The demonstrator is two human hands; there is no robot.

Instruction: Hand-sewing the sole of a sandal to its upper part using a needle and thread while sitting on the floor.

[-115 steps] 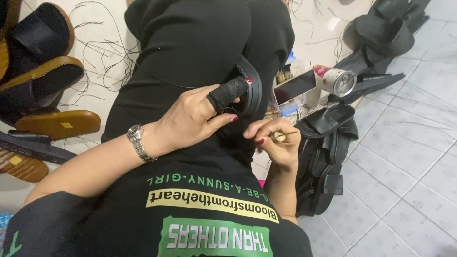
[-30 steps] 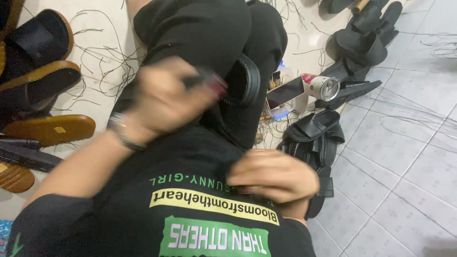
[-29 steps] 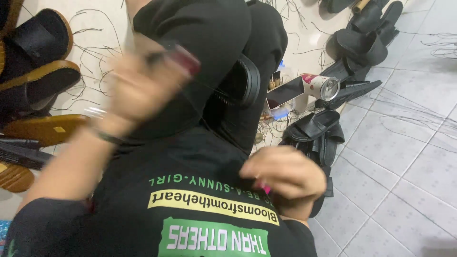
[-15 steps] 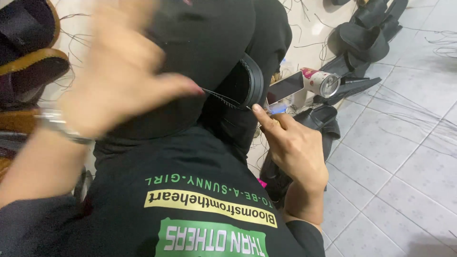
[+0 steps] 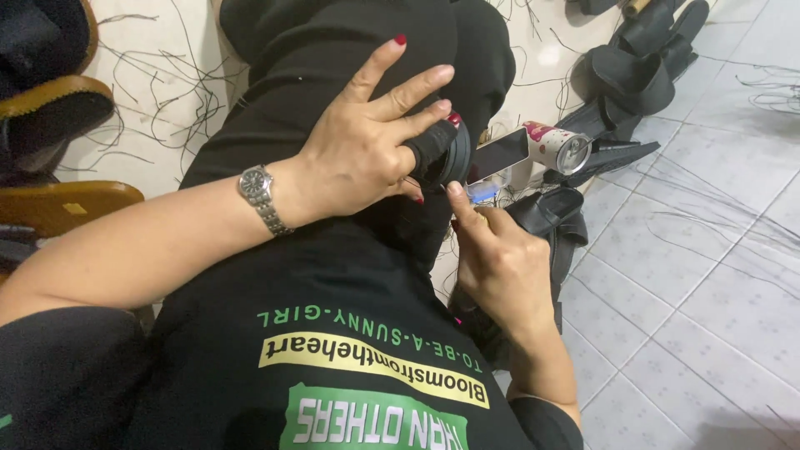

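Since half a second ago, the left hand (image 5: 358, 154) has come down from its raised, blurred sweep and settled on the black sandal piece (image 5: 442, 154), which rests on the person's black-trousered knee; the right hand (image 5: 500, 258) has shifted only slightly, remaining just below the piece. Left hand: thumb and a black-sleeved forefinger pinch the edge of the sandal piece, the other three fingers spread wide above it. Right hand: curled narrow, forefinger tip touching the underside of the piece; whether it holds a needle or thread cannot be told. Step in hand, as judged: hand-stitching the sandal piece, a thread pull just finished and the piece re-gripped. Next move, as judged: calls for a steady pinch by the left hand while the right places its point exactly at the edge. Counted: one wristwatch (image 5: 262, 198), one phone (image 5: 498, 154) leaning beside one drinks can (image 5: 557, 146), one tan sole (image 5: 71, 204) at left, and many loose black threads (image 5: 179, 87) scattered on the floor.
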